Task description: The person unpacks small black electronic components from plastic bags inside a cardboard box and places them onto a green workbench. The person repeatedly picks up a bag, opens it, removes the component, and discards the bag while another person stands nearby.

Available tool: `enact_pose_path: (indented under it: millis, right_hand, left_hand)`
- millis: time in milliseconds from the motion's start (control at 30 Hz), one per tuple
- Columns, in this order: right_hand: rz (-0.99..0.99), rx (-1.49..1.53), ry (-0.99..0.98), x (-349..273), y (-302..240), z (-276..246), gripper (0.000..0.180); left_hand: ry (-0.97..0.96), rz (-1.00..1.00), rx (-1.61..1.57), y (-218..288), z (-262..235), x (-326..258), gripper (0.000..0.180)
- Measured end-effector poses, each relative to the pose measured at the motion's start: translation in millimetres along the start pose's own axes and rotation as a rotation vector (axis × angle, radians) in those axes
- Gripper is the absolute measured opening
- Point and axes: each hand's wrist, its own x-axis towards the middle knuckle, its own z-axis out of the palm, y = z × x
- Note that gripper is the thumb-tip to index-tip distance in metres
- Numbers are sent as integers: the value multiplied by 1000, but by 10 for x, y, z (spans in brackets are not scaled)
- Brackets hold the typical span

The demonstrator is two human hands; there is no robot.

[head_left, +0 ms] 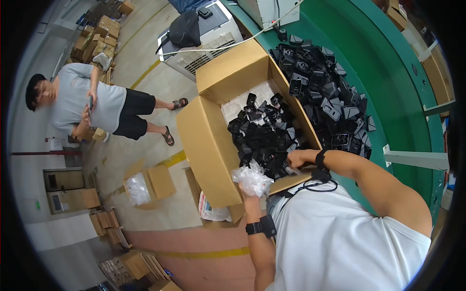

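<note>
A large open cardboard box stands in front of me, holding a heap of small black plastic housings. My left hand is closed around a bunch of crumpled clear plastic bags at the box's near side. The bags cover most of its fingers. Inside the box's near right corner is my right hand, bent down beside the black housings with its fingers curled. A scrap of clear plastic shows by those fingers; what they grip is hidden.
More black housings are piled on the green bench to the right. A grey-white cooler unit stands beyond the box, a cable crossing it. Smaller cartons sit on the floor at left. Another person stands far left.
</note>
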Motion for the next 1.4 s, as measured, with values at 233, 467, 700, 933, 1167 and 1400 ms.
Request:
enact_pose_path:
  millis: [233, 467, 700, 933, 1167, 1400]
  right_hand:
    - [-440, 1094, 865, -914, -936, -741, 13]
    - [-570, 229, 1442, -1016, -1435, -1177, 15]
    - [-303, 550, 1537, -929, -1320, -1636, 12]
    - [-561, 642, 1438, -1084, -1283, -1823, 27]
    - [-784, 848, 1198, -1448, -1284, -1913, 51]
    - [-894, 1340, 1150, -1413, -1363, -1782, 40]
  left_hand:
    - [78, 60, -112, -52, 84, 403, 21]
    - [-171, -54, -169, 172, 941, 497, 26]
    - [-545, 15, -403, 785, 1358, 471, 44]
    - [-495, 124, -254, 1159, 1553, 357, 39]
    - [-495, 119, -409, 1186, 1714, 321, 36]
    - [-508, 58, -520, 1283, 1779, 330, 33]
